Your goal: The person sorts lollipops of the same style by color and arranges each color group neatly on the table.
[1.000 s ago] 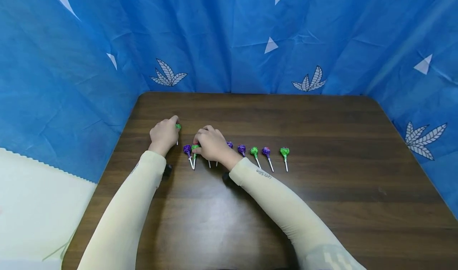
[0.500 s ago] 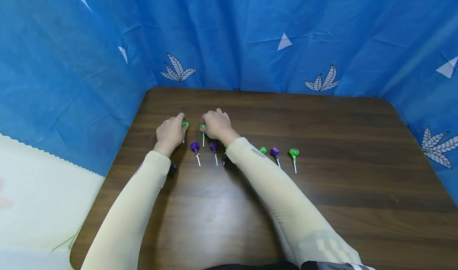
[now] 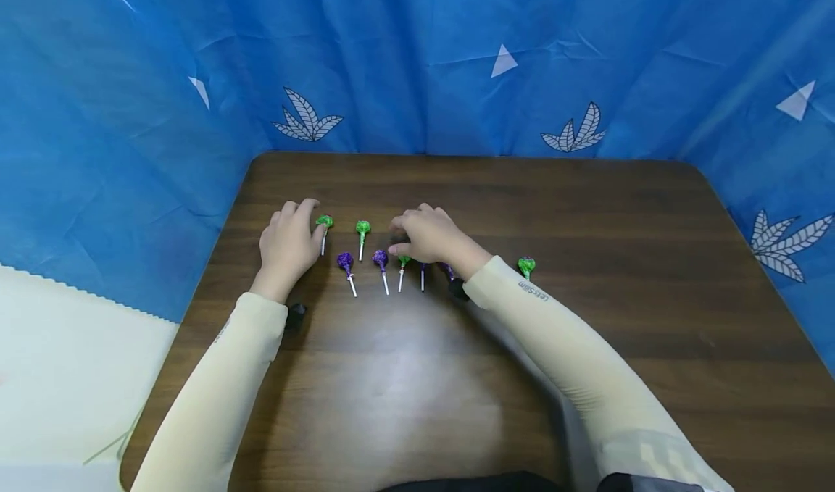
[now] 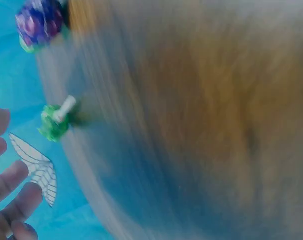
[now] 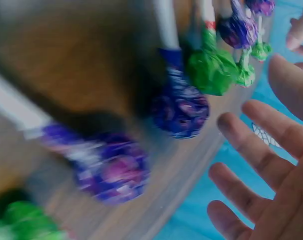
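The middle green lollipop (image 3: pixel 362 227) lies between the left hand (image 3: pixel 285 244) and the right hand (image 3: pixel 435 238), apart from the spread fingers of both. Left of it, a second green lollipop (image 3: pixel 325 221) lies beside the left hand, contact unclear. Nearer the person lie two purple lollipops (image 3: pixel 345 261); to its right, the right hand and a sleeve (image 3: pixel 574 347) partly hide other lollipops (image 3: pixel 525 265).

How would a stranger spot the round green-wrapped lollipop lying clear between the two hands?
On the dark brown wooden table, look between the bare left hand and right hand. There lies a green-wrapped lollipop with a white stick, just beyond the purple-wrapped lollipops. Unlike the green lollipop beside the left hand, it lies clear of both hands.
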The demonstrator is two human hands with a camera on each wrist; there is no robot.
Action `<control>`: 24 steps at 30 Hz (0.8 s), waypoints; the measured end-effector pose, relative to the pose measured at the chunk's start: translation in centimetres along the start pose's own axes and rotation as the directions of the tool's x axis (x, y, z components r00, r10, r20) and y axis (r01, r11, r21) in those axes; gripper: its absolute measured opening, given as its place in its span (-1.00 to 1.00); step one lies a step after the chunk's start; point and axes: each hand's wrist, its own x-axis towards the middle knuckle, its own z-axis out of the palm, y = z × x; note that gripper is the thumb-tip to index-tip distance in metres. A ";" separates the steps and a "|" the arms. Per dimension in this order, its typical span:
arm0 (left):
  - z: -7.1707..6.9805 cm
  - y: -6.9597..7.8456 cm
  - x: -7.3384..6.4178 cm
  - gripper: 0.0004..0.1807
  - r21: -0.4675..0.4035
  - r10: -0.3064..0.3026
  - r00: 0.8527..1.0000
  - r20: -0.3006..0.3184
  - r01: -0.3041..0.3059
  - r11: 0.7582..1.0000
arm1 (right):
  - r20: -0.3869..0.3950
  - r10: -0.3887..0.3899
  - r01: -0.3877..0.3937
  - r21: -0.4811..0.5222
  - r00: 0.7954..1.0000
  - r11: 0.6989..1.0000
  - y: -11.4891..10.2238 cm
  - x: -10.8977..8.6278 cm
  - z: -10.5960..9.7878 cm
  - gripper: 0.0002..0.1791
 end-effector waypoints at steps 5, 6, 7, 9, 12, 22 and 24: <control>-0.4 0.1 -1.6 -0.58 -0.031 0.032 0.998 -0.049 -0.033 0.999 | 0.000 -0.037 0.037 -0.068 0.999 0.997 -0.3 -0.7 0.8 -0.66; -0.4 0.1 -1.8 -0.58 -0.036 0.034 0.998 -0.055 -0.036 0.999 | -0.007 -0.040 0.040 -0.077 0.999 0.996 -0.4 -0.7 1.0 -0.73; -0.3 0.0 -2.1 -0.59 -0.040 0.035 0.998 -0.060 -0.038 0.999 | -0.011 -0.041 0.040 -0.082 0.999 0.996 -0.5 -0.6 1.1 -0.79; -0.3 -0.1 -2.6 -0.59 -0.047 0.040 0.996 -0.075 -0.043 0.998 | -0.017 -0.039 0.037 -0.082 0.999 0.996 -0.6 -0.2 1.2 -0.85; -0.2 -0.3 -3.1 -0.61 -0.055 0.048 0.994 -0.099 -0.054 0.997 | -0.016 -0.017 0.016 -0.041 1.000 0.999 -0.1 0.5 0.8 -0.83; 0.2 -0.3 -3.8 -0.68 -0.059 0.065 0.991 -0.119 -0.072 0.996 | -0.017 0.058 -0.058 -0.001 0.998 0.998 2.2 3.2 -0.1 -0.70; 0.1 -0.3 -3.9 -0.68 -0.061 0.065 0.990 -0.124 -0.072 0.996 | -0.029 0.041 -0.041 0.006 0.999 0.999 2.5 3.1 -0.4 -0.67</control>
